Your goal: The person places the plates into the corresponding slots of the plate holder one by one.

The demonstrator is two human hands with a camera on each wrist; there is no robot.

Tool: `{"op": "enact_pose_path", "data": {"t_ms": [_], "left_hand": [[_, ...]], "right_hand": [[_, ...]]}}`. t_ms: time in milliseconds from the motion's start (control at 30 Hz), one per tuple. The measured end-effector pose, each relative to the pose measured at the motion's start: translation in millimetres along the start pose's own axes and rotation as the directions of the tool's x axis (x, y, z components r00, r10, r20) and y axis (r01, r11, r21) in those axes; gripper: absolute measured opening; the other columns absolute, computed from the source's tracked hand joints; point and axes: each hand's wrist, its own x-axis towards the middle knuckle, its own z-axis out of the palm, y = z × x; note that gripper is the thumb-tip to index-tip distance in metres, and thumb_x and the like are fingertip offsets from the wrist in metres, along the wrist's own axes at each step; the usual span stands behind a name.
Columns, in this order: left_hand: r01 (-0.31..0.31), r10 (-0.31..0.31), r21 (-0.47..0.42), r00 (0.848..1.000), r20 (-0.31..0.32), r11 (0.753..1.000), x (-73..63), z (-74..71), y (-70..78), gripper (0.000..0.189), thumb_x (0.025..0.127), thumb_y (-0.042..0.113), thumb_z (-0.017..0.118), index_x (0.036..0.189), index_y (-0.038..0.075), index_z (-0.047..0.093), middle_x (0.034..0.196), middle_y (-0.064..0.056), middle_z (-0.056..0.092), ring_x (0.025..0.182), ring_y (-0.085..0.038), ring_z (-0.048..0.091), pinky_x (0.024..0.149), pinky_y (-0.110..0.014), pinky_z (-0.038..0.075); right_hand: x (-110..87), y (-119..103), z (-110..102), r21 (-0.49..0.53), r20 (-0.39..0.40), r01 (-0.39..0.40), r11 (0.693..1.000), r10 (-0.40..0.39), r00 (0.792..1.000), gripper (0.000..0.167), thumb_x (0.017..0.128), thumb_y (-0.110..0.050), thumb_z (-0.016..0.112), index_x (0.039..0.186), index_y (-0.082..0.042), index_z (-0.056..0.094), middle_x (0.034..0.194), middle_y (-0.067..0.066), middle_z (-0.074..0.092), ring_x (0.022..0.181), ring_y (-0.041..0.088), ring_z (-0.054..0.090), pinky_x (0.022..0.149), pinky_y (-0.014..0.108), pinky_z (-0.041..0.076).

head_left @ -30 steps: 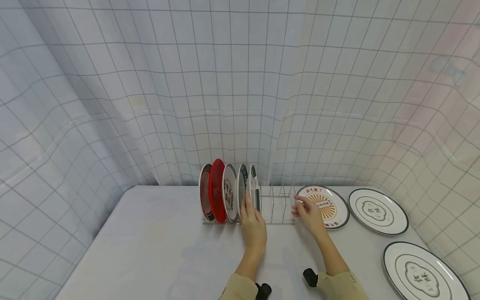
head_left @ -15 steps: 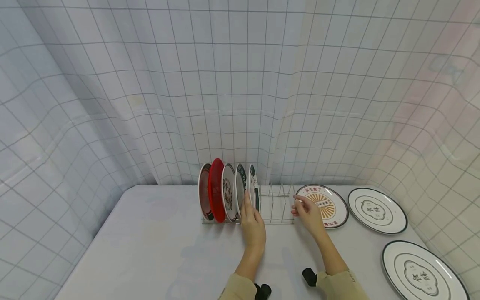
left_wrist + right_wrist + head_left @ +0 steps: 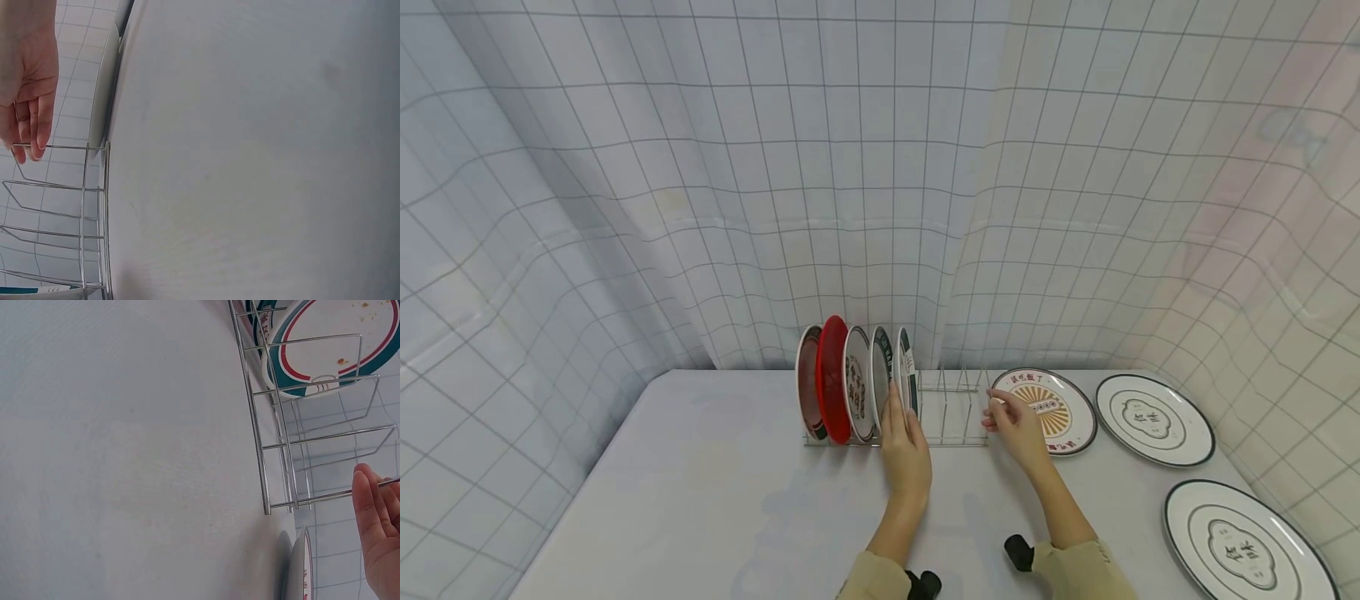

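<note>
A wire dish rack holds several upright plates in its left half. My left hand is at its front, fingers stretched up between a white plate and the rightmost racked plate, thumb apart. That rightmost plate has a teal rim and red ring in the right wrist view. At the rack's right end, my right hand pinches the end wire between thumb and fingers. The left wrist view shows the right hand at this wire; my left hand is out of both wrist views.
Left in the rack stand a brown plate, a red plate and a patterned plate. On the table, right of the rack, lie a sunburst plate and two dark-rimmed white plates. A grid-patterned curtain hangs behind.
The white plate left of my left hand's fingers has shifted slightly left. My left thumb has straightened a little upward. The right hand keeps its place on the rack wire.
</note>
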Motion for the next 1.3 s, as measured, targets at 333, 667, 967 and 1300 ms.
{"op": "enact_pose_path", "data": {"t_ms": [333, 667, 967, 1300], "left_hand": [[0.000, 0.000, -0.028, 1.000, 0.017, 1.000, -3.1, -3.2, 4.8, 0.052, 0.090, 0.004, 0.053, 0.139, 0.004, 0.037, 0.132, -0.020, 0.046, 0.122, -0.030, 0.044, 0.099, -0.040, 0.038], [-0.089, 0.087, -0.097, 0.996, -0.026, 0.991, -8.7, -12.5, 20.8, 0.052, 0.087, 0.000, 0.053, 0.137, -0.001, 0.038, 0.138, -0.019, 0.039, 0.125, -0.036, 0.037, 0.110, -0.024, 0.019], [-0.185, 0.171, -0.191, 0.981, -0.088, 0.964, -18.7, -15.9, 45.2, 0.045, 0.083, -0.003, 0.053, 0.128, -0.001, 0.048, 0.129, -0.016, 0.047, 0.119, -0.032, 0.041, 0.106, -0.024, 0.026], [-0.125, 0.153, -0.296, 0.985, 0.073, 0.947, -45.9, -3.1, 68.9, 0.043, 0.082, -0.005, 0.054, 0.125, 0.002, 0.049, 0.122, -0.011, 0.049, 0.115, -0.025, 0.045, 0.100, -0.026, 0.035]], "right_hand": [[4.7, 15.7, 0.2, 0.030, -0.004, -0.002, 1.000, 0.002, 1.000, 0.028, 0.093, -0.002, 0.048, 0.116, 0.011, 0.054, 0.086, 0.029, 0.062, 0.067, 0.017, 0.065, 0.064, 0.025, 0.055], [-5.2, 29.5, -6.0, 0.000, -0.047, -0.078, 0.997, 0.078, 0.996, 0.033, 0.093, -0.009, 0.050, 0.125, 0.002, 0.050, 0.107, 0.026, 0.059, 0.078, 0.017, 0.065, 0.071, 0.025, 0.054], [-35.7, 42.8, -57.9, -0.043, -0.170, -0.017, 0.999, 0.010, 0.985, 0.039, 0.093, -0.016, 0.053, 0.130, -0.004, 0.046, 0.109, 0.017, 0.059, 0.084, 0.002, 0.061, 0.073, 0.019, 0.052], [-51.4, 131.6, -147.1, -0.042, -0.471, -0.226, 0.973, 0.180, 0.864, 0.043, 0.089, -0.031, 0.058, 0.131, -0.026, 0.048, 0.109, -0.004, 0.062, 0.087, 0.001, 0.061, 0.069, 0.011, 0.049]]}}
